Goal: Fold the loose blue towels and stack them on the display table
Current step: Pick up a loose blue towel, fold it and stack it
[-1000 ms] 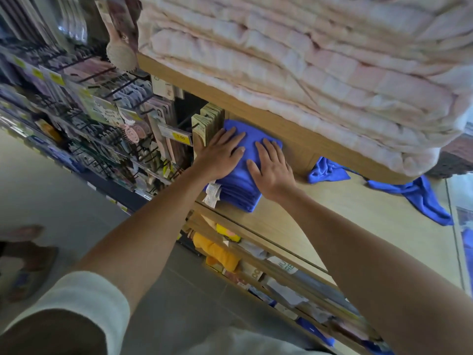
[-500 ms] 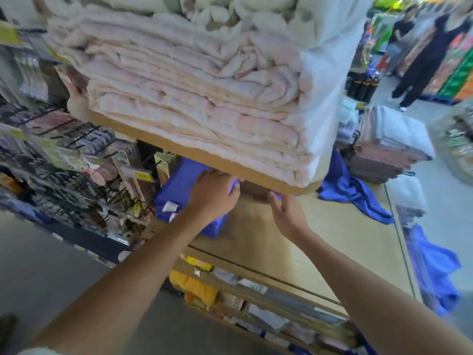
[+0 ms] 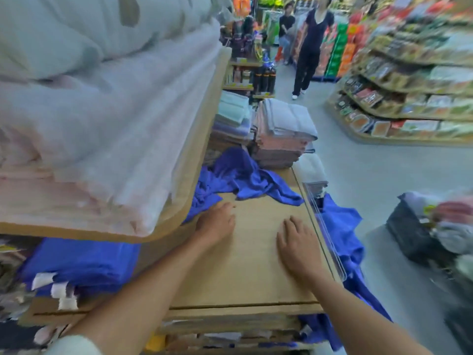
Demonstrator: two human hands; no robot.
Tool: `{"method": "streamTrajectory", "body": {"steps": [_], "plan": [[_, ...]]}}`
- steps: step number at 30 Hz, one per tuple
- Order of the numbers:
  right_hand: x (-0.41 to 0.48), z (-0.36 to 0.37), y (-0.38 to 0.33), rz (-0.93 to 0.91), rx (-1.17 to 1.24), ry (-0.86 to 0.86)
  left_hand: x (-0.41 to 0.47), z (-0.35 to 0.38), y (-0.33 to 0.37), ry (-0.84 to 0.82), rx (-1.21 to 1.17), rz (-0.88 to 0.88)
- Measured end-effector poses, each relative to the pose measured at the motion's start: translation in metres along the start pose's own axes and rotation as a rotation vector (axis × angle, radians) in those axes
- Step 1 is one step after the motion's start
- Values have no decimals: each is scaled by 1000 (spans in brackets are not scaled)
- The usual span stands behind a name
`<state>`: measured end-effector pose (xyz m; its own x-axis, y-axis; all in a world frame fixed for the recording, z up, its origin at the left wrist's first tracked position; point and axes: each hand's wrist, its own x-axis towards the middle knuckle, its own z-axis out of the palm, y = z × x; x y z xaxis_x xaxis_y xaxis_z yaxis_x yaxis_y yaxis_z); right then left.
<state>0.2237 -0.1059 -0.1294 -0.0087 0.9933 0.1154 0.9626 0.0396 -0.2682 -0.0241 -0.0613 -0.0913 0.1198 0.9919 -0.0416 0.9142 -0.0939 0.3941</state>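
— Hands, quick?
— My left hand [image 3: 216,221] and right hand [image 3: 297,243] both lie palm down on the bare desk [image 3: 250,278]. Fingers [image 3: 293,224] are straight, gripping nothing.
— Blue towels?
— Folded blue towels [image 3: 82,262] are stacked at the desk's left end, under the upper shelf [image 3: 204,139] of pale towels [image 3: 102,119]. One loose blue towel [image 3: 245,178] lies crumpled at the far end, just beyond my left fingertips; touching or not, can't tell. A second loose blue towel [image 3: 343,242] hangs over the right edge.
— Behind that?
— Grey and pink stack [image 3: 284,134].
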Motion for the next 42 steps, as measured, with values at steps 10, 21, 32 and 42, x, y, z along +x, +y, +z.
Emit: {"method": "streamTrajectory", "body": {"steps": [10,21,32,42], "plan": [[5,11,7,37,-25,59,102,22,22,27,-155,-162],[0,8,6,38,76,128,20,22,39,194,-162,359],[-13,-7,0,-316,193,98,-107,53,18,68,-552,174],[-55,-12,-38,-479,450,12,-99,45,19,40,-728,-37]]}}
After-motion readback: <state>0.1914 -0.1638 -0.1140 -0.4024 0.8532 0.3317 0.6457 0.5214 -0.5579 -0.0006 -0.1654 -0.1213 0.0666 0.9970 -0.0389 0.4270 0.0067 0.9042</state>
